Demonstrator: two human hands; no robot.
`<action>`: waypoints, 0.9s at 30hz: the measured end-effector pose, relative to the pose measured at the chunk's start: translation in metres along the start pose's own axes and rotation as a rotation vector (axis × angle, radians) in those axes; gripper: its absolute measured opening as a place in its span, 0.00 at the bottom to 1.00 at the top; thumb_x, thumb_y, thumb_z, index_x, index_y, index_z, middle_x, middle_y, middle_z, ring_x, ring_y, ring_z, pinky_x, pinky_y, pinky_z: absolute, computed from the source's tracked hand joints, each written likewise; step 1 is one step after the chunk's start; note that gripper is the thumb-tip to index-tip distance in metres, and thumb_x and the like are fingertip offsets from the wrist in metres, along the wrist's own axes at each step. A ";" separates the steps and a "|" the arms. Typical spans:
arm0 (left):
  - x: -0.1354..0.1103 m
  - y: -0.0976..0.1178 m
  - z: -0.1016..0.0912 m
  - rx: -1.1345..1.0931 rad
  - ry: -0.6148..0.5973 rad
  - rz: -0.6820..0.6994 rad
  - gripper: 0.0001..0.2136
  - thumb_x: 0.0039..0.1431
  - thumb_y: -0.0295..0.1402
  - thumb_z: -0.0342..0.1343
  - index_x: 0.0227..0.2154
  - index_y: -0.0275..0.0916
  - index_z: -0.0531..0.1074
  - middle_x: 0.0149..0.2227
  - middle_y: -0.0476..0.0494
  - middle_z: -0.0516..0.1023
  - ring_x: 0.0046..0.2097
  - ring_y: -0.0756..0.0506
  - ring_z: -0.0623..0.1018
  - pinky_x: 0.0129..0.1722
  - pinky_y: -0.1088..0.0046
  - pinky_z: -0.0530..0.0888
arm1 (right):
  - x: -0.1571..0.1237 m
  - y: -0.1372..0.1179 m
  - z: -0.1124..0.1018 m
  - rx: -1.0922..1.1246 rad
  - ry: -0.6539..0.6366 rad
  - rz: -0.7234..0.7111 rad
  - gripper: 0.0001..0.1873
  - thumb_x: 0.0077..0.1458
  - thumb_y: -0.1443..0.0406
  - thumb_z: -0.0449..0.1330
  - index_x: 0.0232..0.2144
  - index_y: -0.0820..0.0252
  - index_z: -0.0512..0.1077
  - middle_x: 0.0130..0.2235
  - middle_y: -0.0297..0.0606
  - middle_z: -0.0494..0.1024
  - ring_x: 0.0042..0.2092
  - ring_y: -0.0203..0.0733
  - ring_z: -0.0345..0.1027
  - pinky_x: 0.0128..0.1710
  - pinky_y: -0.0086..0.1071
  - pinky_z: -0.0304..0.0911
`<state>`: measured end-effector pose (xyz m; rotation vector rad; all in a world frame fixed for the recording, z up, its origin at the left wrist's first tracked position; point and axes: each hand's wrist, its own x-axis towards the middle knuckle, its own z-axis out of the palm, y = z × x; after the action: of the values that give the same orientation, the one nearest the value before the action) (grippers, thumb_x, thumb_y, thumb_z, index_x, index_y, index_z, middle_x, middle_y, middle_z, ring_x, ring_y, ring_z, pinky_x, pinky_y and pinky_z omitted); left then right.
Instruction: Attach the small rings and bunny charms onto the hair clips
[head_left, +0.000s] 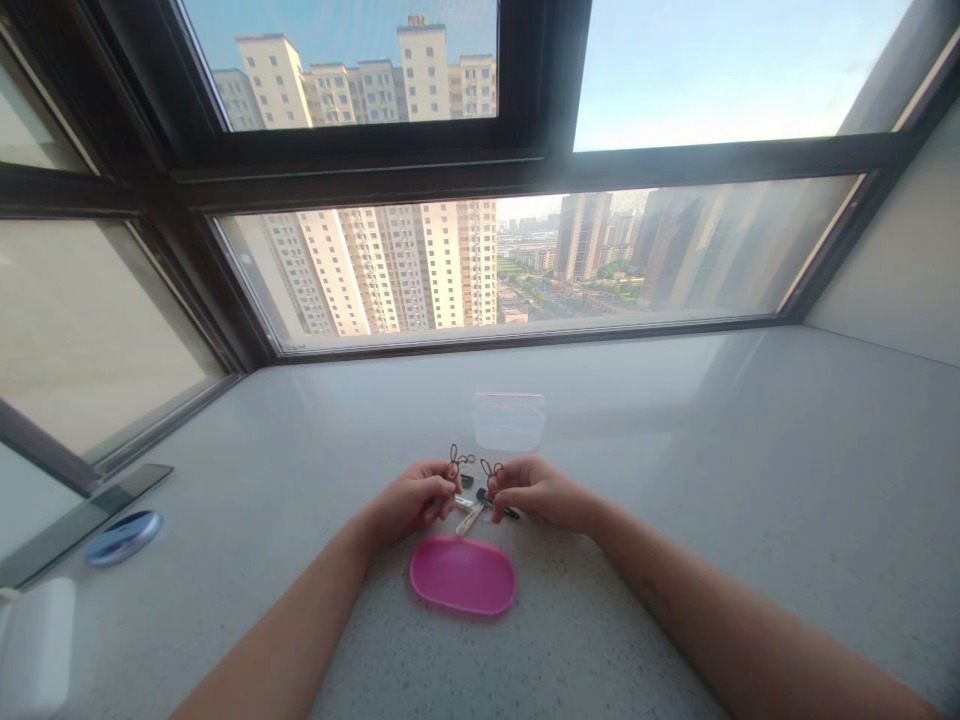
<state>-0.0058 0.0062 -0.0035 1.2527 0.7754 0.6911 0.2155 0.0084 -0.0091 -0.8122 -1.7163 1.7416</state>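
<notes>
"Fingers first: how did the left hand (418,498) stand?"

"Pinched narrow, thumb against forefinger, on a brown rabbit-eared loop (454,456) that stuck up above the fingertips, with a small ring out to its right."

"And the right hand (538,490)?"

"Closed much the same, its tips drawn together on a second brown loop (487,468), eared as well. They were held up side by side, near each other with a gap between."

"What lay below them?"

"Between the hands, on the speckled white sill (420,665), a little cluster: a pale hair clip (469,520) slanting toward the person, a whitish clip (463,502) next to it, a black clip (511,513) by the right fingertips, and a small dark piece (466,481) by the left ones. Some bits were too small to make out."

"Nearer the person?"

"A pink oval tray (463,580), just beside the pale hair clip, between the forearms."

"Beyond the hands?"

"A clear plastic zip bag (510,422), a reddish line along its far edge."

"Farther off?"

"At the left, a bluish round disc (124,538) and a rounded white case (39,650), partly out of view. Past the sill, a dark window frame (375,178) enclosed pale tower blocks (444,260)."
</notes>
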 end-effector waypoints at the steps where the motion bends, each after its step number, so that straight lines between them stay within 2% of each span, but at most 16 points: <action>1: 0.000 0.000 0.000 0.000 -0.001 0.000 0.06 0.47 0.26 0.48 0.28 0.33 0.67 0.16 0.50 0.68 0.14 0.58 0.55 0.14 0.81 0.47 | 0.000 0.000 0.000 0.000 -0.001 -0.001 0.13 0.44 0.64 0.60 0.33 0.67 0.70 0.27 0.38 0.77 0.14 0.23 0.48 0.11 0.20 0.40; 27: 0.000 0.001 0.001 -0.004 0.009 -0.004 0.05 0.47 0.27 0.49 0.28 0.33 0.68 0.15 0.50 0.68 0.13 0.58 0.56 0.13 0.81 0.47 | 0.000 0.001 -0.002 0.000 -0.053 -0.042 0.14 0.48 0.63 0.58 0.35 0.68 0.69 0.30 0.41 0.77 0.13 0.22 0.46 0.10 0.20 0.41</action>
<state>-0.0049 0.0058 -0.0028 1.2447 0.7826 0.6952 0.2168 0.0093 -0.0101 -0.7299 -1.7552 1.7499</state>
